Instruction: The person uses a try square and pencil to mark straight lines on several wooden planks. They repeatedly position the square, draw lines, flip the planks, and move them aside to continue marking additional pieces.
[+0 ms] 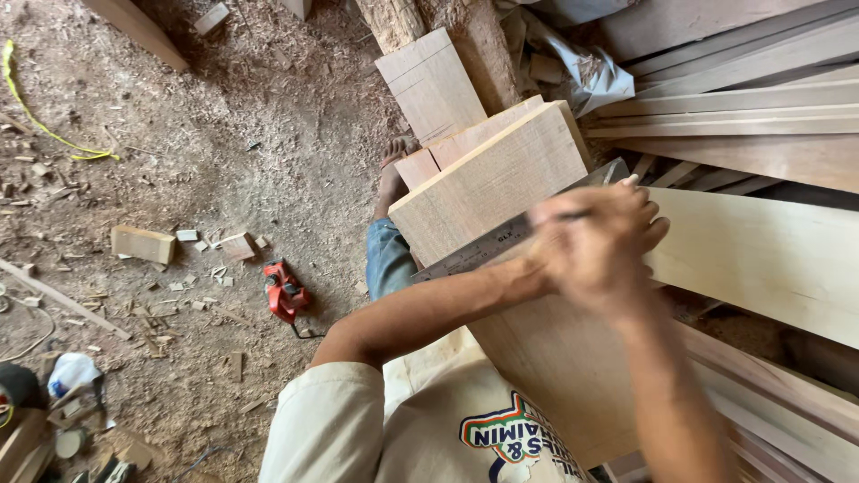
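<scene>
A thick pale wooden board [501, 174] stands tilted against my lap, its top end pointing away from me. A metal ruler [474, 250] lies slantwise across its face. My right hand [613, 237] is on the board over the ruler's far part, fingers closed and blurred. A thin dark pencil [573, 215] seems to be pinched in it. My left hand [540, 261] reaches in from the left along the ruler. It is mostly hidden under the right hand, so its grip does not show.
More planks [761, 255] are stacked at the right, and another board [429, 85] leans behind. The floor is covered in sawdust, with a red power tool [284, 291], a wooden block [143, 243], offcuts and a yellow cord [45, 125]. My bare foot [392, 174] rests below the board.
</scene>
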